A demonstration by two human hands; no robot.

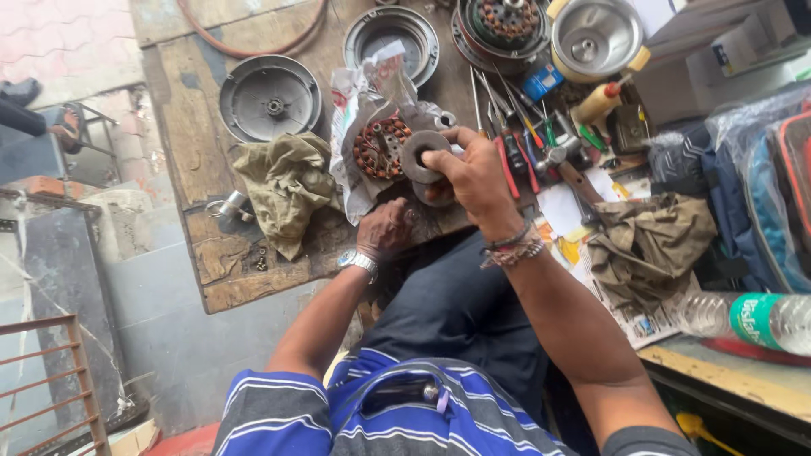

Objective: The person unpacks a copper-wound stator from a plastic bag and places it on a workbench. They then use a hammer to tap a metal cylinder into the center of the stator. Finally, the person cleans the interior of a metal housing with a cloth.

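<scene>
My right hand (pixel 475 176) grips a grey metal ring-shaped part (pixel 421 155) with a round hole, held just above the wooden workbench (pixel 221 270). My left hand (pixel 384 228), with a wristwatch on its wrist, rests low at the bench's near edge, fingers curled under the part; what it holds is hidden. Just behind the ring lies a copper-wound motor stator (pixel 380 146) on crumpled newspaper (pixel 351 110).
An olive rag (pixel 285 187) lies left of the paper. Round metal fan covers (pixel 270 98), another wound stator (pixel 504 20) and a silver housing (pixel 594 35) sit at the back. Screwdrivers and pliers (pixel 515 139) lie right of my hand. A plastic bottle (pixel 748 319) rests far right.
</scene>
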